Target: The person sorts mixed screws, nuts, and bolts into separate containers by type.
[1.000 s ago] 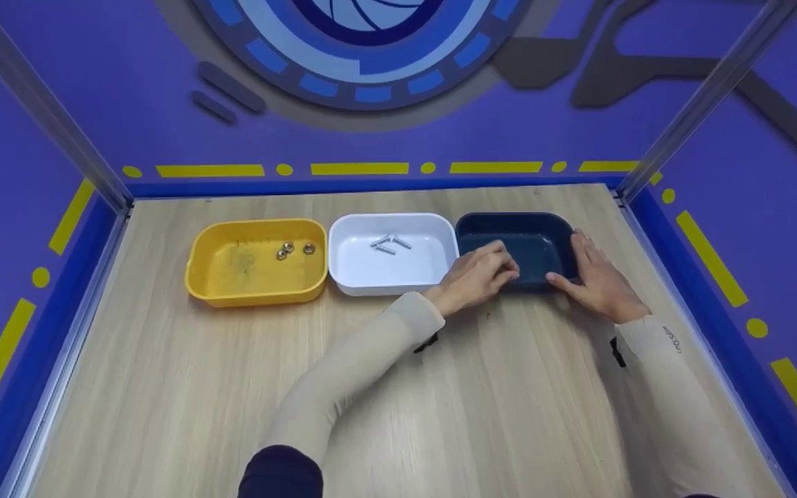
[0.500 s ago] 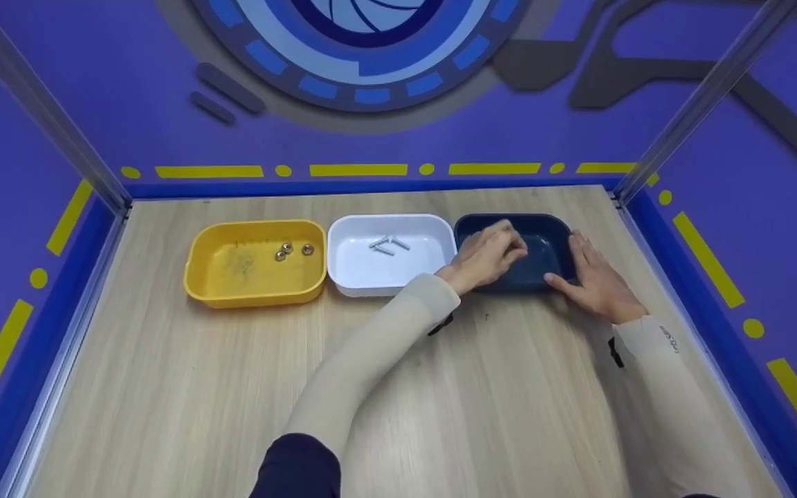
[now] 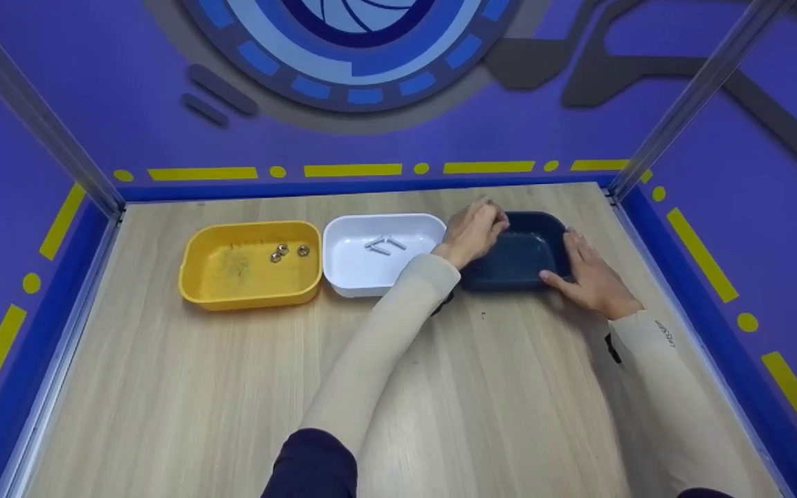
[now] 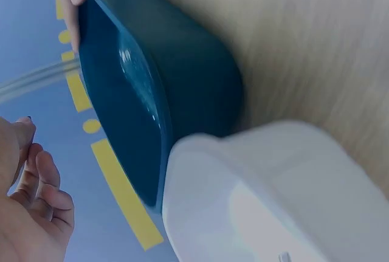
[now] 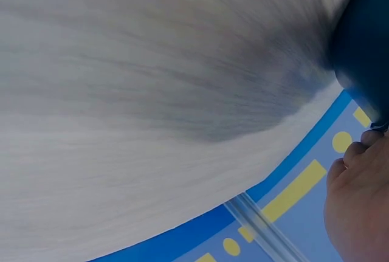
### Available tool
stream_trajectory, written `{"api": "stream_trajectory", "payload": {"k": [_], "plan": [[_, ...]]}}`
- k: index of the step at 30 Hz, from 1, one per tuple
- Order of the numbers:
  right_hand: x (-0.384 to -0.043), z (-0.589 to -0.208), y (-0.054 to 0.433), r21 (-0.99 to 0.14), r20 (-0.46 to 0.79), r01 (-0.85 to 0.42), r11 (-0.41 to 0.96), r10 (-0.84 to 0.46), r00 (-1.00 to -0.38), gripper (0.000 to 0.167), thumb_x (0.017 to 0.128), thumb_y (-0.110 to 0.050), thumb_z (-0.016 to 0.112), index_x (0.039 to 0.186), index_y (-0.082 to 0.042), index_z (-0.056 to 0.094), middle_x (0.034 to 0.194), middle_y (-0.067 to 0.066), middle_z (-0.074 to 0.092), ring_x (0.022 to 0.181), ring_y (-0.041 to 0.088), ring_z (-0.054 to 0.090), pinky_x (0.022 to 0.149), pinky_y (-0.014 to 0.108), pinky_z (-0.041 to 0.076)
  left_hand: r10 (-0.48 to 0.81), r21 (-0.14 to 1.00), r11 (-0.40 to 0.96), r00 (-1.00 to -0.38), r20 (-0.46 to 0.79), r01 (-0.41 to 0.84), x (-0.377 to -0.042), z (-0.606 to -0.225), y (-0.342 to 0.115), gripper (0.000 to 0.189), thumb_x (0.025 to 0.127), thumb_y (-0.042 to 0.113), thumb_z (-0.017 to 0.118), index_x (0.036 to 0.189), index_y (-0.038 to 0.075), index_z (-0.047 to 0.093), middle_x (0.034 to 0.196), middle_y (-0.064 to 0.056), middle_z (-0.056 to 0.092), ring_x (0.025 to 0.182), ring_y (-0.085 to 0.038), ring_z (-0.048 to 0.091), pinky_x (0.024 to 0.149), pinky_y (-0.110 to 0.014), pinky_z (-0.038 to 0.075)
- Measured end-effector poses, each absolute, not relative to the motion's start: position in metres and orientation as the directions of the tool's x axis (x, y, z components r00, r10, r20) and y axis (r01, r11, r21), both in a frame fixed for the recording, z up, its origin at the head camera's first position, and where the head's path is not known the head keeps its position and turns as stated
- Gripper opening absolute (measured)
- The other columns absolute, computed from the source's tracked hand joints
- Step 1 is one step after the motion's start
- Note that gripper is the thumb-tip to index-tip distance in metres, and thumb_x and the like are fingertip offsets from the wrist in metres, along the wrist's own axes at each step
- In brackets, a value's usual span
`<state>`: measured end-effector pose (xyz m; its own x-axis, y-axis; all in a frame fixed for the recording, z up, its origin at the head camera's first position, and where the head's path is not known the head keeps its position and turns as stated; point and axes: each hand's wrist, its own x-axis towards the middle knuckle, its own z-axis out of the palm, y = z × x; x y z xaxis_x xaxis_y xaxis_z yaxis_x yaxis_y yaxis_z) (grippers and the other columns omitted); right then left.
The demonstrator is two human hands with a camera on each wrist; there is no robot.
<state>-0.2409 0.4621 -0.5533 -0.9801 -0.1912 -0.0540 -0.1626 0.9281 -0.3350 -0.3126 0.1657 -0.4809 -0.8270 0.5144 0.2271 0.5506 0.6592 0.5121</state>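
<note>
My left hand [image 3: 473, 232] is over the back left corner of a dark blue plastic bin [image 3: 509, 284], its fingers curled. In the left wrist view, thumb and forefinger meet, with a tiny dark piece [image 4: 28, 118] showing at their tips; its kind is too small to tell. My right hand [image 3: 599, 282] rests against the bin's right side, fingers straight along the wall and thumb at the front rim. The bin's visible floor [image 4: 130, 122] shows only shine; the left hand hides its back left corner in the head view.
A white bin [image 3: 357, 290] with several screws [image 3: 386, 245] adjoins the blue one on the left. Beyond it, a yellow bin [image 3: 253, 303] holds several metal nuts [image 3: 279, 253]. A tiny dark speck [image 3: 483, 315] lies on the wooden table [image 3: 232, 401] in front. Purple walls enclose back and sides.
My left hand has moved from the front of the blue bin across it to the back left corner, fingers still curled. The right hand has stayed at the bin's right side.
</note>
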Motion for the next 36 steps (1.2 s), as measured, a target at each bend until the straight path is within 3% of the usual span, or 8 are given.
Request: {"api": "stream_trajectory", "payload": {"k": [12, 22, 36], "plan": [[-0.246, -0.553, 0.461, -0.344, -0.052, -0.159, 0.925, -0.188, -0.981, 0.108, 0.103, -0.066, 0.055, 0.171, -0.004, -0.001, 0.18, 0.022, -0.001, 0.165, 0.046, 0.004, 0.132, 0.069, 0.01, 0.455, 0.5, 0.723, -0.873, 0.172, 0.476, -0.329, -0.475, 0.159, 0.026, 0.112, 0.032, 0.058, 0.125, 0.02, 0.077, 0.127, 0.004, 0.068, 0.118, -0.013, 0.068, 0.101, -0.028, 0.057], [-0.248, -0.554, 0.458, -0.327, -0.047, -0.175, 0.928, -0.202, -0.978, 0.108, 0.104, -0.066, 0.054, 0.17, 0.0, 0.0, 0.179, 0.024, -0.001, 0.165, 0.046, 0.004, 0.132, 0.067, 0.011, 0.464, 0.465, 0.731, -0.863, 0.199, 0.5, -0.328, -0.476, 0.159, 0.024, 0.111, 0.035, 0.059, 0.123, 0.024, 0.077, 0.123, 0.006, 0.067, 0.111, -0.012, 0.068, 0.094, -0.03, 0.059], [-0.242, -0.558, 0.464, -0.342, -0.051, -0.15, 0.928, -0.178, -0.983, 0.109, 0.103, -0.067, 0.055, 0.171, -0.003, 0.0, 0.179, 0.023, 0.0, 0.166, 0.046, 0.004, 0.132, 0.068, 0.012, 0.5, 0.477, 0.701, -0.842, 0.2, 0.53, -0.317, -0.474, 0.165, 0.026, 0.11, 0.036, 0.061, 0.125, 0.021, 0.076, 0.124, 0.005, 0.066, 0.11, -0.013, 0.068, 0.094, -0.031, 0.058]]}}
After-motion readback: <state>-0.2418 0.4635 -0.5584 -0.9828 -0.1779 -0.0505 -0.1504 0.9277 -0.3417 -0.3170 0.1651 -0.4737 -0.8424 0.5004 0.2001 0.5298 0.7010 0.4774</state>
